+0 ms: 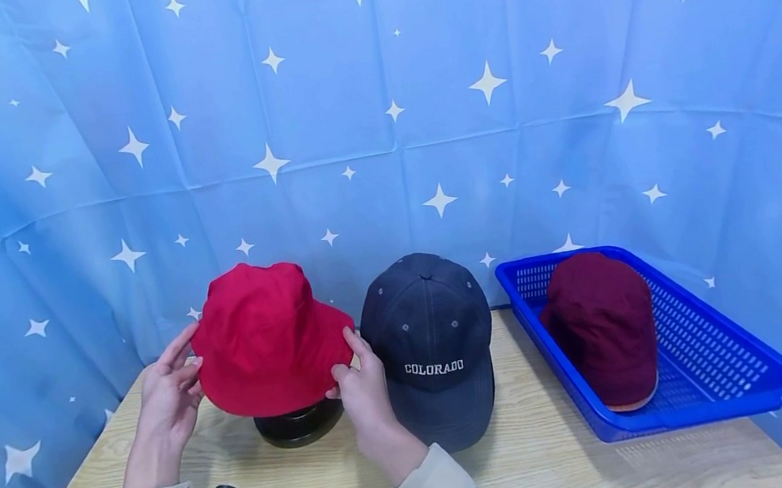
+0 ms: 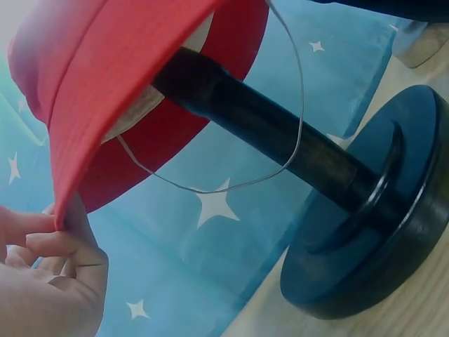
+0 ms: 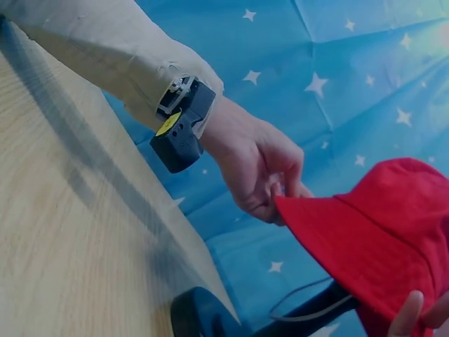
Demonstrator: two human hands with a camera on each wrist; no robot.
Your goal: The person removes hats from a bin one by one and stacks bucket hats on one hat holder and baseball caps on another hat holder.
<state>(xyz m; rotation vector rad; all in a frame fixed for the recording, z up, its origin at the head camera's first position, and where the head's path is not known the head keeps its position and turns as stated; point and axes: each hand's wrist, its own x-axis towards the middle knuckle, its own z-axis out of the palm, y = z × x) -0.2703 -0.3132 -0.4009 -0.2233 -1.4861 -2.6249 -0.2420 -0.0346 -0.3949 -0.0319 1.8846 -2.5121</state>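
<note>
Now the red hat (image 1: 258, 341) sits between left hand (image 1: 167, 395) and right hand (image 1: 366, 398), fingers (image 2: 74, 251) pinching opposite brim (image 3: 319, 228) edges.

A pale wood-grain table (image 1: 542, 459) carries, directly on its top, a glossy black stand with a round base (image 1: 299, 428) and, at right, a perforated blue plastic basket (image 1: 709, 412). Between them is a navy fabric baseball cap (image 1: 431, 327); its contact with the wood is unclear.

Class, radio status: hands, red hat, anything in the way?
Left hand, right hand: pinching red hat at opposite edges. Hat over top of black stand. Dark cap near right hand; nothing visibly blocking.
</note>
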